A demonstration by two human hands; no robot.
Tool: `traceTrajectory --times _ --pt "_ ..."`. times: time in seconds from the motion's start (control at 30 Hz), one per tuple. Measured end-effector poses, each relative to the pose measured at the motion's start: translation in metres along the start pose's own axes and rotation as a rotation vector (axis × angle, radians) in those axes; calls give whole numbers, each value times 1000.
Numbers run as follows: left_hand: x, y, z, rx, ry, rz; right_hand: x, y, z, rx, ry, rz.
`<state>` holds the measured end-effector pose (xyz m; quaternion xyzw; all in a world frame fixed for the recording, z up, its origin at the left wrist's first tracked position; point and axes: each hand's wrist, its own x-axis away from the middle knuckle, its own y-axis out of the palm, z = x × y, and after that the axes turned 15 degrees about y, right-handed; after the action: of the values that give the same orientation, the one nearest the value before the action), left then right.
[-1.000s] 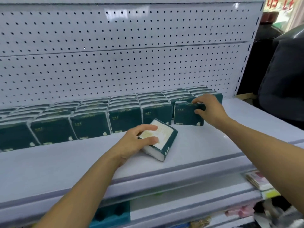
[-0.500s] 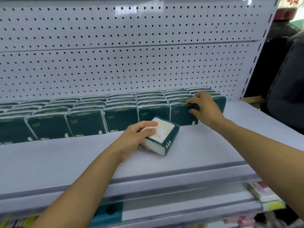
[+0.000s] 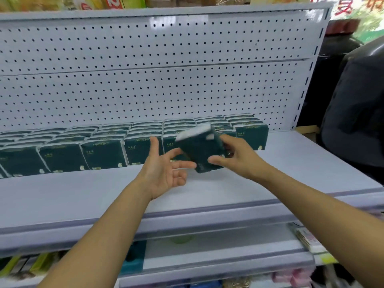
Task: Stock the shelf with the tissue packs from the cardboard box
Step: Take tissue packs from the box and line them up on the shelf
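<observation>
Right hand (image 3: 239,157) grips a blurred dark-green tissue pack (image 3: 200,149) w/ thumb under, fingers behind; pack tilted, off the shelf (image 3: 291,173), at 10 o'clock from the palm. Left hand (image 3: 164,169) palm-up, fingers spread, at pack's 8 o'clock, contact unclear. Pack row (image 3: 104,150) at 12.

Light is bright, even and cool, with soft, faint shadows under the hands. A white glare patch sits on the pegboard (image 3: 178,21) near its top. The pack (image 3: 199,150) is smeared by motion blur; the row (image 3: 104,150) behind stays fairly sharp. Wide-angle distortion bows the shelf (image 3: 228,208) edges, and the corners go soft.
</observation>
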<state>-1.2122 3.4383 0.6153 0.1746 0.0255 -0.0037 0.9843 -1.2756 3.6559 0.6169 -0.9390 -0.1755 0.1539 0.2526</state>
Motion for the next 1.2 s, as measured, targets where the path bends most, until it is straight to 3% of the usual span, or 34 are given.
traceTrajectory --times 0.1,0.27,0.47,0.57,0.67,0.73,0.83,0.9,0.97,1.03,1.2 --pt "3 3 0 -210 20 6 10 -7 1 -270 196 -45" --pt "6 19 -9 -431 125 62 20 -10 2 -372 278 -77" --pt "1 41 -12 -554 239 -103 25 -18 5 -551 314 -143" --pt "-7 54 -10 -618 328 -82 26 -25 7 -425 290 2" --pt "-19 59 -6 -931 458 -179 27 -44 9 -260 183 237" --pt "-26 66 -8 -1069 485 -302 28 -55 16 -133 100 199" --pt "-37 79 -17 -1105 483 -411 27 -66 40 -28 160 181" --pt "-48 82 -25 -1174 553 -347 26 -77 61 -86 274 249" --pt "-62 78 -28 -1392 743 -141 22 -91 77 -160 368 314" --pt "-80 70 -31 -1627 849 -51 14 -104 85 -129 389 352" --pt "-115 53 -42 -1973 736 -218 -19 -115 89 197 311 400"
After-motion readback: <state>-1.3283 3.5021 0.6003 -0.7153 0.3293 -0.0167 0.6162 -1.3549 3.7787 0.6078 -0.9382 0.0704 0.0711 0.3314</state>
